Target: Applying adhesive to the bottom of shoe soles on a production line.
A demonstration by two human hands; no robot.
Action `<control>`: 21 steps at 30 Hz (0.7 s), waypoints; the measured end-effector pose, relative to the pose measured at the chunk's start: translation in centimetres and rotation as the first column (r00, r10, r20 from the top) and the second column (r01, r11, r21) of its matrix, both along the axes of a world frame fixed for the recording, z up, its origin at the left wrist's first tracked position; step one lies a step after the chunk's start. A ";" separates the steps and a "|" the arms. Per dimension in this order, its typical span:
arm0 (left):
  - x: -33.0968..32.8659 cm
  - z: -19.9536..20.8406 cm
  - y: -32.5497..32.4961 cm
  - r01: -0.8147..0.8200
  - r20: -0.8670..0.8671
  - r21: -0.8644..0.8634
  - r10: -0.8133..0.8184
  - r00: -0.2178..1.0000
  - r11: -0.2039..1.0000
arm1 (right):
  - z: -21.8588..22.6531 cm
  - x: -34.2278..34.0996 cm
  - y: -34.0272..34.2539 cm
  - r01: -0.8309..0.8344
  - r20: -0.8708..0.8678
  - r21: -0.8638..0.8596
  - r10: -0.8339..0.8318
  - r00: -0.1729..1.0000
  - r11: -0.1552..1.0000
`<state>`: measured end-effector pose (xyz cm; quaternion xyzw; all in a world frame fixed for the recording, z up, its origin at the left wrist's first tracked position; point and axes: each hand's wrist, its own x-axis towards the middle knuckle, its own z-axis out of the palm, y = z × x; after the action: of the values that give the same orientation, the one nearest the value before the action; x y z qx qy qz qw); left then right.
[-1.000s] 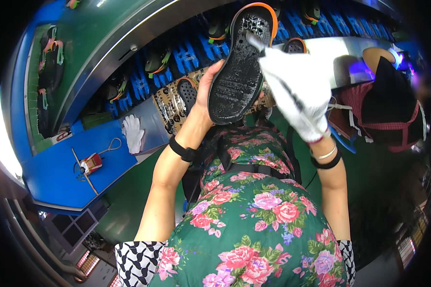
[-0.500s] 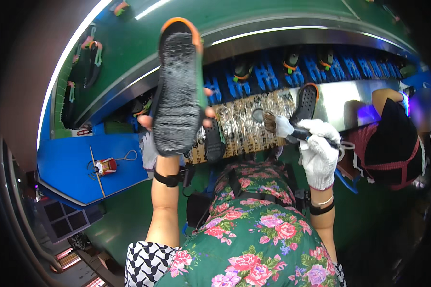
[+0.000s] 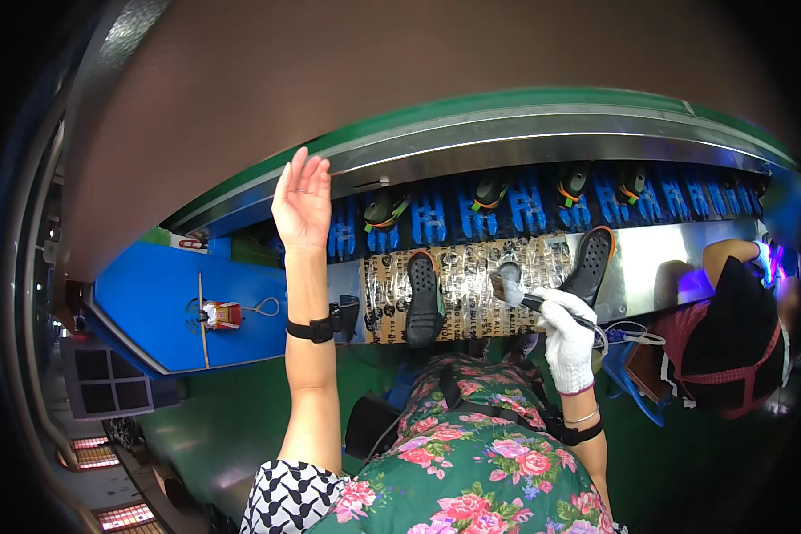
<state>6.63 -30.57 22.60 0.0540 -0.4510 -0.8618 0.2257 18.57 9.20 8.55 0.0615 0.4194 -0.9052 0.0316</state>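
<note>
My bare left hand (image 3: pixel 303 203) is stretched out over the metal edge beyond the bench, palm showing and fingers extended, holding nothing. In a white knit glove, my right hand (image 3: pixel 568 343) grips a brush (image 3: pixel 532 303) by its dark handle. The bristles point left and hang over a small dark round spot on the cardboard. One black shoe sole (image 3: pixel 424 301) with a holed surface lies on the left part of the cardboard. Another black sole with an orange rim (image 3: pixel 591 265) lies just beyond my gloved hand, partly covered by it.
Plastic-covered cardboard (image 3: pixel 467 267) lies on the metal bench (image 3: pixel 663 245). Behind it runs a row of blue racks (image 3: pixel 429 218), some bearing dark shoe parts. A blue table (image 3: pixel 151 307) stands left with a red-and-white object (image 3: pixel 222 315). A co-worker (image 3: pixel 725 329) works at right.
My left hand held up a large black shoe sole; it has let go, and that sole is out of sight. The view has shifted, and the brush stays in my right hand.
</note>
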 end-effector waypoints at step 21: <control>-6.8 0.7 -9.5 -0.441 -0.496 -0.859 0.209 0.843 -0.258 | -1.5 0.5 -0.2 0.031 0.056 0.013 -0.032 0.998 0.999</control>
<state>-0.14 -40.03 23.29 -0.0816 -0.8833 -0.1275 0.4436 19.06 9.01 7.05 0.0939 0.4226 -0.9010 0.0286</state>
